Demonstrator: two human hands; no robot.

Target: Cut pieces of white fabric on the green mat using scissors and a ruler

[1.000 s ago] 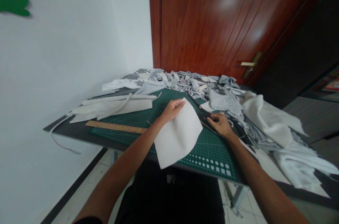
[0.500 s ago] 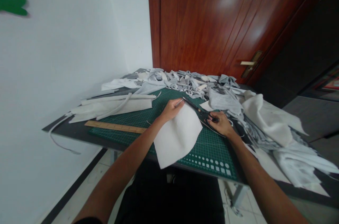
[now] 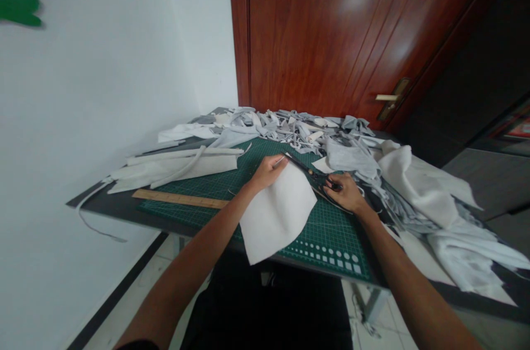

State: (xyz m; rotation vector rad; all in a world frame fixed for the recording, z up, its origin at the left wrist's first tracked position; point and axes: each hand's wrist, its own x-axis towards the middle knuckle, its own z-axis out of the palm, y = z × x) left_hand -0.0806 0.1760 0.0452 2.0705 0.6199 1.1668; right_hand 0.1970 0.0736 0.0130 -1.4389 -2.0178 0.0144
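Over the mat (image 3: 339, 234), cloth (image 3: 279, 209) is pinched by the left hand (image 3: 268, 172), seemingly steadied for scissors (image 3: 311, 172) gripped by the right hand (image 3: 344, 192).

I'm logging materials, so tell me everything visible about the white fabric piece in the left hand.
The off-white, felt-like fabric piece has a matte, plain face with soft folds, a curved upper-right edge and a pointed lower corner. The left hand pinches its upper end, hiding part of it. It slants across the green gridded cutting mat, its lower corner showing past the near edge of the dark grey table. Long-bladed black scissors point toward its top; whether they touch it is unclear.
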